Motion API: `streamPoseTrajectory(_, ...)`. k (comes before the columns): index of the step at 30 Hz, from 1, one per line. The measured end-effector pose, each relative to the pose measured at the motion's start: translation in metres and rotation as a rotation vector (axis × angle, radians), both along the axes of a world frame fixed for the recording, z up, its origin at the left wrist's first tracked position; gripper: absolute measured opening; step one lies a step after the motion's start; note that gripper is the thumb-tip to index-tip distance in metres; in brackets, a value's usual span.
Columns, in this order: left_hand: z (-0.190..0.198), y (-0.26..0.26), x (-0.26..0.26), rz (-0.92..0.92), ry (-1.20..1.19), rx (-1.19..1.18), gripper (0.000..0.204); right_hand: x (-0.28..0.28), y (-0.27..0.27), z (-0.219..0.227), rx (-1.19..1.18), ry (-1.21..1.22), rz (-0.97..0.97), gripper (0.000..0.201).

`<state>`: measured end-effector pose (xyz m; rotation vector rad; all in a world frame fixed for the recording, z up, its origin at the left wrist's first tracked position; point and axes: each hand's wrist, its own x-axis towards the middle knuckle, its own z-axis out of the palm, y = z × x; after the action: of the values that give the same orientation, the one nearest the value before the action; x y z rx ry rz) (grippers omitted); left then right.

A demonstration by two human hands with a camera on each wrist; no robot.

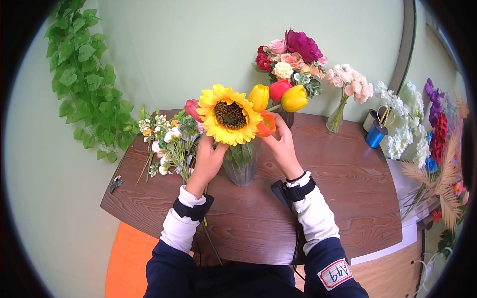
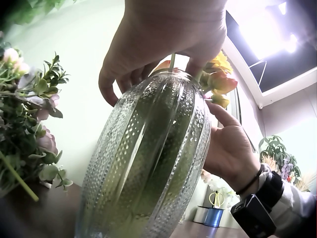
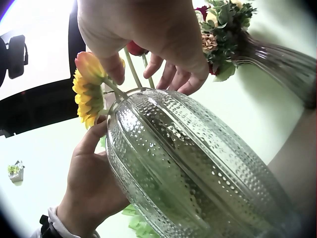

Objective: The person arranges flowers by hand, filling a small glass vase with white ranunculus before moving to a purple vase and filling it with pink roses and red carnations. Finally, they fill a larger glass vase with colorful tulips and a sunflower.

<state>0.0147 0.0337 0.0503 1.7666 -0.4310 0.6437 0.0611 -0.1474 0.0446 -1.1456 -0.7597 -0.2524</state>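
Note:
A ribbed, dimpled clear glass vase (image 1: 240, 171) stands on the brown table before me. It holds a large sunflower (image 1: 229, 115), an orange tulip (image 1: 266, 124), a red tulip (image 1: 279, 91), yellow tulips (image 1: 294, 98) and a pink tulip (image 1: 192, 110). My left hand (image 1: 207, 158) curls its fingers round the left side of the vase's neck, below the sunflower head. Opposite it, my right hand (image 1: 281, 151) holds the neck on the right, under the orange tulip. In the right wrist view, green stems (image 3: 132, 70) rise from the rim between thumb and fingers.
Loose white and orange flowers (image 1: 169, 136) lie at the left. Behind are a mixed bouquet (image 1: 293, 62) and pale pink roses (image 1: 349, 82) in a glass vase. A blue ribbon spool (image 1: 376, 135) with scissors stands right. Ivy (image 1: 84, 74) hangs at the left wall.

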Motion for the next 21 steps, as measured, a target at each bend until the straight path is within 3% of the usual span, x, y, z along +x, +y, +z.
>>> streamPoseTrajectory(2,-0.004,-0.004,0.003,-0.107,-0.017,-0.163,0.04,-0.004,0.001,0.004,0.02,-0.011,0.034,0.04)
streamPoseTrajectory(5,0.007,-0.017,-0.006,-0.088,-0.054,0.008,0.044,-0.008,0.008,0.008,-0.004,0.003,-0.05,0.035)
streamPoseTrajectory(13,0.008,-0.019,-0.002,-0.134,0.025,-0.014,0.047,-0.011,0.014,0.012,0.152,0.031,-0.02,0.03)
streamPoseTrajectory(21,0.007,-0.017,0.0,-0.119,0.016,-0.015,0.047,-0.011,0.011,0.009,0.121,0.023,-0.013,0.038)
